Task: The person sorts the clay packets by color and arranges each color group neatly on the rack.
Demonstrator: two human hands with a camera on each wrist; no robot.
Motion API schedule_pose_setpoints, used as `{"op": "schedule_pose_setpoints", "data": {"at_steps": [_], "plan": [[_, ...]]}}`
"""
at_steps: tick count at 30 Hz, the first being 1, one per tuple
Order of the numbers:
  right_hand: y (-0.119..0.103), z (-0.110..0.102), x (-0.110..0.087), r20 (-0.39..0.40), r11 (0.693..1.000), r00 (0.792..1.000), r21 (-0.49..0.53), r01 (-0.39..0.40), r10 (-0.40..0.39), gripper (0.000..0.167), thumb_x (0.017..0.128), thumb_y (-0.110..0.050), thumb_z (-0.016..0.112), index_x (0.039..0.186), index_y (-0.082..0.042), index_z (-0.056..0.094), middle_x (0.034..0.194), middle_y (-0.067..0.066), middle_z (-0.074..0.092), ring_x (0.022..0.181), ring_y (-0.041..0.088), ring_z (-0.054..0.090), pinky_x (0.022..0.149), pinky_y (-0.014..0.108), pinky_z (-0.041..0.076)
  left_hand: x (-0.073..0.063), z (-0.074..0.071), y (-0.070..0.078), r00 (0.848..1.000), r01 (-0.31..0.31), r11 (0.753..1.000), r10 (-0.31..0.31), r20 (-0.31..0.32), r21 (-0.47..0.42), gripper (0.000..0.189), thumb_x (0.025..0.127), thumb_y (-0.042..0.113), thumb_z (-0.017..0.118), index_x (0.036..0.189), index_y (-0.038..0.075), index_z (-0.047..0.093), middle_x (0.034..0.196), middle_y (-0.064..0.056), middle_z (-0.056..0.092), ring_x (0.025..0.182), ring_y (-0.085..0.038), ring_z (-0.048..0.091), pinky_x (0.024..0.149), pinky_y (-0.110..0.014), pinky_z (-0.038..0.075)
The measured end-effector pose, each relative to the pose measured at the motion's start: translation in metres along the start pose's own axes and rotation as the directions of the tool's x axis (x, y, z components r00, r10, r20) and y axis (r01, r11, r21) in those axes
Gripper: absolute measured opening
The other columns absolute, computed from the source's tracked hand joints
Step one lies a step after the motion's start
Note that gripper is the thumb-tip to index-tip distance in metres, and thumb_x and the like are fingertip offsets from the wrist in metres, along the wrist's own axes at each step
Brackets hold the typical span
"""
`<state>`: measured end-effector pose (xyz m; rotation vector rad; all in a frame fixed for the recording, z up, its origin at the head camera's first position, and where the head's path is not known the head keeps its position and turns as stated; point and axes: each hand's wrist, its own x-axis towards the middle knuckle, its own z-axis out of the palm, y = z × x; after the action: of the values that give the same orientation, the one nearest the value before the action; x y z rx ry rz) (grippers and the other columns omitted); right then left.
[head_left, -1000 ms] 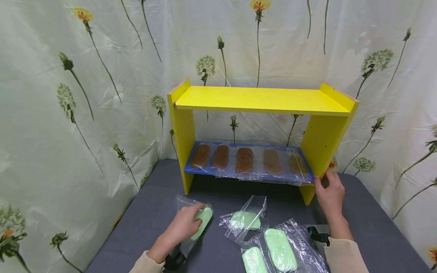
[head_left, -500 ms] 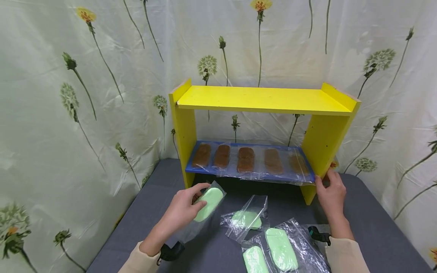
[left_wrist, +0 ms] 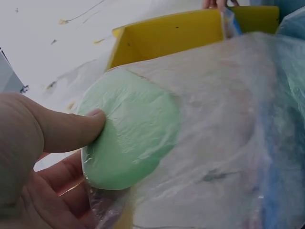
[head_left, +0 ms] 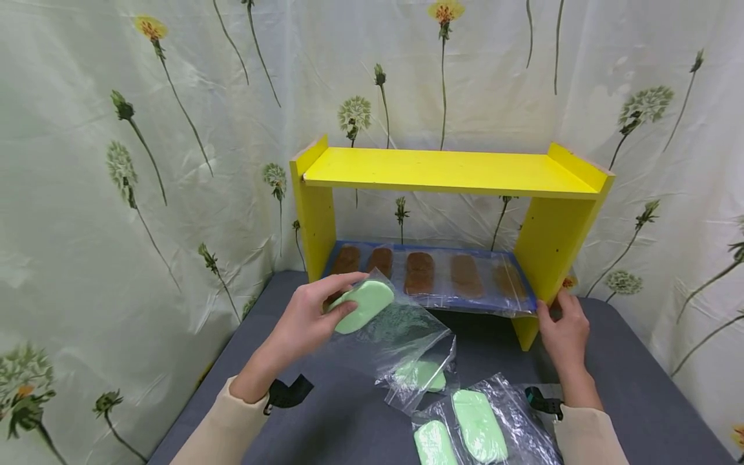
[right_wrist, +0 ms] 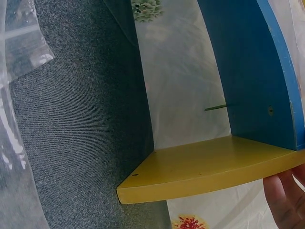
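My left hand (head_left: pixel 303 320) holds a pale green rounded bar (head_left: pixel 366 305) in a clear plastic bag, raised before the left part of a yellow shelf unit (head_left: pixel 447 170). In the left wrist view the thumb presses the bar (left_wrist: pixel 131 126) through the film, with fingers behind it; the bag's loose end trails right. My right hand (head_left: pixel 565 330) grips the unit's right side panel near the blue lower board (right_wrist: pixel 252 71). Only some of its fingers (right_wrist: pixel 281 200) show in the right wrist view. Several brown bagged bars (head_left: pixel 420 274) lie in a row on the blue board.
More green bagged bars lie on the dark grey table (head_left: pixel 343 413): one bar (head_left: pixel 420 374) behind, a larger bar (head_left: pixel 479 425) and another bar (head_left: pixel 434 444) nearer the front. A flower-patterned curtain (head_left: pixel 203 116) hangs behind and to the left.
My left hand has lifted the bagged green bar off the table, upward and slightly right toward the blue board. The right hand stays on the shelf unit's side.
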<state>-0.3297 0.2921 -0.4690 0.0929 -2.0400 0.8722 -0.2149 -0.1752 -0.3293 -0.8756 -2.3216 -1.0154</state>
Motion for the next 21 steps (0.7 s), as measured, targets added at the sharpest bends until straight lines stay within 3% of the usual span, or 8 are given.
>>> {"op": "schedule_pose_setpoints", "data": {"at_steps": [6,9,14,21], "plan": [[-0.001,0.0,-0.001,-0.002,1.0,1.0,-0.002,-0.001,0.001,0.024,0.09,-0.007,0.072,0.111,0.002,0.065,0.095,0.019,0.058,0.084,0.036,0.06,0.067,0.022,0.037,0.026,-0.008,0.004,0.994,-0.092,0.995,0.09,-0.07,-0.029,0.05,0.09,0.005,0.075,0.137,0.021,0.064,0.099,0.007,0.066,0.076,-0.012,0.055,0.064,-0.029,0.049],[0.0,0.0,-0.002,-0.012,1.0,1.0,0.0,0.006,-0.006,0.024,0.09,-0.006,0.072,0.111,0.002,0.065,0.094,0.019,0.058,0.083,0.036,0.059,0.067,0.024,0.037,0.043,-0.012,0.004,0.981,-0.144,0.989,0.137,-0.137,-0.039,0.049,0.09,0.004,0.075,0.136,0.018,0.064,0.097,0.005,0.067,0.072,-0.012,0.054,0.062,-0.028,0.047],[-0.001,-0.001,-0.002,-0.02,1.0,1.0,-0.003,0.009,-0.009,0.021,0.09,-0.006,0.071,0.108,0.002,0.064,0.093,0.02,0.059,0.081,0.035,0.057,0.065,0.026,0.036,0.07,-0.02,0.002,0.938,-0.225,0.973,0.204,-0.281,-0.043,0.047,0.089,0.002,0.075,0.134,0.013,0.066,0.094,-0.002,0.069,0.071,-0.013,0.059,0.062,-0.026,0.05],[-0.001,0.001,-0.002,-0.011,1.0,1.0,0.002,0.001,-0.001,0.022,0.09,-0.007,0.071,0.109,0.001,0.065,0.094,0.019,0.059,0.083,0.036,0.059,0.066,0.026,0.037,0.103,-0.033,-0.001,0.878,-0.235,0.969,0.176,-0.446,-0.079,0.044,0.092,0.006,0.073,0.135,0.013,0.066,0.098,-0.008,0.071,0.079,-0.016,0.069,0.068,-0.023,0.054]]}}
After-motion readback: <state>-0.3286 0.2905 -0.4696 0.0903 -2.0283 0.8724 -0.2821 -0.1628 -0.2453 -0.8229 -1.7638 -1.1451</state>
